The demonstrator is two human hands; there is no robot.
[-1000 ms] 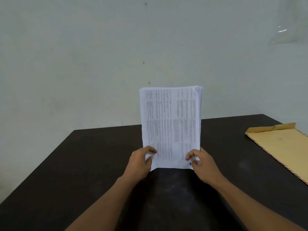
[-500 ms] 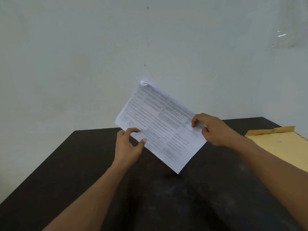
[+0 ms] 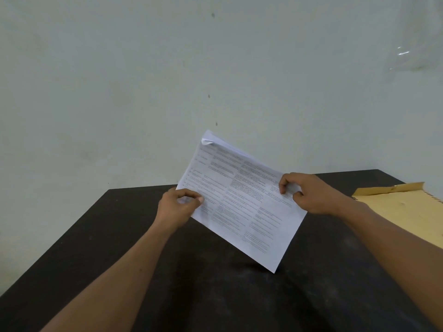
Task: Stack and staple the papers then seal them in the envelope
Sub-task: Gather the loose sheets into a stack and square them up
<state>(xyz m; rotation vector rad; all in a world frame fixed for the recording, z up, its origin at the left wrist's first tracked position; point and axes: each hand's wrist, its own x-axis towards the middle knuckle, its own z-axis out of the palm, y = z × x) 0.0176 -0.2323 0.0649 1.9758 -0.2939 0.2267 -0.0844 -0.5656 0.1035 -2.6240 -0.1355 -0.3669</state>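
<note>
With the papers (image 3: 242,202) gathered into one tilted stack above the middle of the table (image 3: 119,236), left hand (image 3: 178,207) and right hand (image 3: 309,194) each pinching an edge, stapling and sealing in the envelope (image 3: 407,212) at far right seemingly remain.

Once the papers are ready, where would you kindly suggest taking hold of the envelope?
Probably the envelope by its far flap, coming from the left: it lies flat on the table, and only that creased flap seems lifted enough to pinch.
</note>
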